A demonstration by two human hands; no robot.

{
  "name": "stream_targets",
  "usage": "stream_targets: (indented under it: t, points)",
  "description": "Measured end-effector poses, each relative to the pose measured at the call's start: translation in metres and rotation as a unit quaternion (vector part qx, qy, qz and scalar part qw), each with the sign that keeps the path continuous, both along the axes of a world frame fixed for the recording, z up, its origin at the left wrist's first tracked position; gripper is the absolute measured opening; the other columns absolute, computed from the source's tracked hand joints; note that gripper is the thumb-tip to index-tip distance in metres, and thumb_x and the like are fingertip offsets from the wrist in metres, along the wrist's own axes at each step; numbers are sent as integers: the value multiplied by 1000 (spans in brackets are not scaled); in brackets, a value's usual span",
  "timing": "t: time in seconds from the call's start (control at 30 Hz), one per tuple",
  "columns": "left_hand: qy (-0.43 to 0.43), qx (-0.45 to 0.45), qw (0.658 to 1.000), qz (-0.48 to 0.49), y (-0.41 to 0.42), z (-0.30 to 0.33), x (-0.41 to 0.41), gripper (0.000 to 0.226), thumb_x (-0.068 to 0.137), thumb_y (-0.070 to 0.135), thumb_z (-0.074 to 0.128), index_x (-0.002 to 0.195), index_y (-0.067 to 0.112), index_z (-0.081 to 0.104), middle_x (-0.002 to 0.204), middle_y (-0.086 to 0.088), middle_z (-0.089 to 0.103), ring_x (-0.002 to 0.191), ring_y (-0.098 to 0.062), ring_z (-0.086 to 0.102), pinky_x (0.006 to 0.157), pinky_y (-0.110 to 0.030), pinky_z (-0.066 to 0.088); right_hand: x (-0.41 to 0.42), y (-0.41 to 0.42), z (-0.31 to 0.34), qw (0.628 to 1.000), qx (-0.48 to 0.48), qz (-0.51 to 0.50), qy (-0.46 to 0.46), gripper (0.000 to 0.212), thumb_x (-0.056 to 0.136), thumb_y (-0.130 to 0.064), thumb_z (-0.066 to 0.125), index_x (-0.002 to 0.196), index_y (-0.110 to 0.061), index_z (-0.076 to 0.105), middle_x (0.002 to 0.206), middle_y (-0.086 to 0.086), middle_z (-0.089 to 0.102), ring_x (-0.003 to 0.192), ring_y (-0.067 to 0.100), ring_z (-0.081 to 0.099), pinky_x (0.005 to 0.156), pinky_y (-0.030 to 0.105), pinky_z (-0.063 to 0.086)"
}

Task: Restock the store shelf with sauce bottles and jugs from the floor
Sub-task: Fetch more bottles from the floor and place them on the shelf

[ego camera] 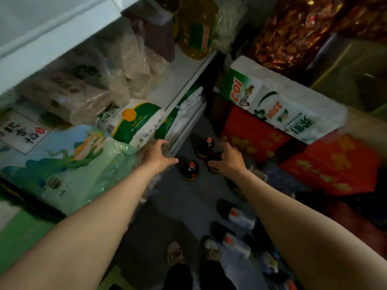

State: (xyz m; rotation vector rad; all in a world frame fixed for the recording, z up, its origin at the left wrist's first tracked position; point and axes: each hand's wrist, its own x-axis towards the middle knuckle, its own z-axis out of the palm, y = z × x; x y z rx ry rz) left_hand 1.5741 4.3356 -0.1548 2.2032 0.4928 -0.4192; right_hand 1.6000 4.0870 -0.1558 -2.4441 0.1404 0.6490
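Dark sauce bottles with red caps stand on the grey floor (pixel 188 206) at the foot of the shelf (pixel 188 76): one bottle (pixel 190 170) just below the left hand, another (pixel 206 147) farther back, a third mostly hidden behind the right hand. More jugs (pixel 236 216) lie nearer the feet, lower right, blurred. Left hand (pixel 160 155) reaches down, fingers spread and relaxed, holding nothing, just beside the front bottle's cap. Right hand (pixel 228 156) also reaches down, fingers loosely curved over the hidden bottle; cannot tell if it touches or grips yet. Shelf holds rice bags (pixel 136 120) and an oil jug (pixel 196 28); red boxes (pixel 253 135) stacked on the right. Step looks like the pick-up reach, nothing lifted yet, so restocking is early. Next move likely calls for closing each hand round a bottle neck, lifting straight up, then finding free shelf space, which looks tight.
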Motion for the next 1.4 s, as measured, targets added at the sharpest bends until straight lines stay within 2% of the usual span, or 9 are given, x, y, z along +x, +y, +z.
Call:
stream_targets:
  t: [0.1,0.23,0.33,0.57,0.8,0.87,1.07,1.23,1.4]
  points:
    - [22,-24,999,8,-2,-54,-2,73,71,21,90,133,16,52,135,-9,54,124,-28,53,93,-32,45,7,-2,-51,999,4,-16,39,75,86,-37,80,149,-25,40,145,9,46,134,34,43,98,41,48]
    - [54,-19,998,-9,-4,-131,-8,73,71,26,89,133,15,53,133,-6,57,122,-27,55,94,-34,47,8,2,-129,996,8,-20,85,75,89,-36,76,151,-22,37,145,14,48,130,38,49,104,52,47]
    - [73,-6,997,-22,-7,-192,-4,77,72,32,88,138,16,51,138,-9,53,125,-30,53,96,-37,48,9,0,-195,994,10,-11,104,70,91,-27,74,150,-15,38,147,15,46,133,38,47,106,45,45]
    - [90,-4,994,-56,-30,-341,20,78,78,28,84,144,13,45,144,-11,50,131,-29,49,94,-27,38,24,-9,-352,994,12,13,105,83,90,-37,74,158,-18,29,159,9,36,147,31,34,116,41,37]
    - [50,-60,992,-97,-34,-483,85,98,73,49,84,154,24,33,158,-2,35,143,-24,36,116,-43,34,55,-5,-506,997,60,3,45,79,86,-41,78,151,-17,39,153,10,43,140,28,44,107,36,41]
    - [26,-70,990,-122,-32,-515,106,116,58,71,84,154,33,30,160,2,33,144,-21,34,118,-46,32,65,-4,-541,996,79,17,28,82,84,-41,80,151,-15,40,152,9,46,138,27,46,104,34,41]
    - [-10,-182,969,-166,-35,-557,132,96,56,51,92,139,30,50,139,11,57,131,-11,51,113,-45,40,76,-6,-606,977,213,6,11,90,76,-26,89,150,-16,39,135,-6,48,133,14,46,101,25,38]
    - [-84,-174,974,-117,-44,-560,116,59,62,35,92,107,38,54,106,28,59,96,20,57,87,-8,46,60,-5,-623,959,280,-46,15,88,82,-24,85,154,-19,35,155,-2,41,133,7,39,101,20,35]
    - [-178,-123,976,31,-80,-580,84,89,47,64,85,117,26,46,115,11,57,108,-7,59,90,-24,47,57,-11,-636,953,292,-76,26,90,83,-25,83,156,-25,30,158,-1,39,144,14,36,104,23,34]
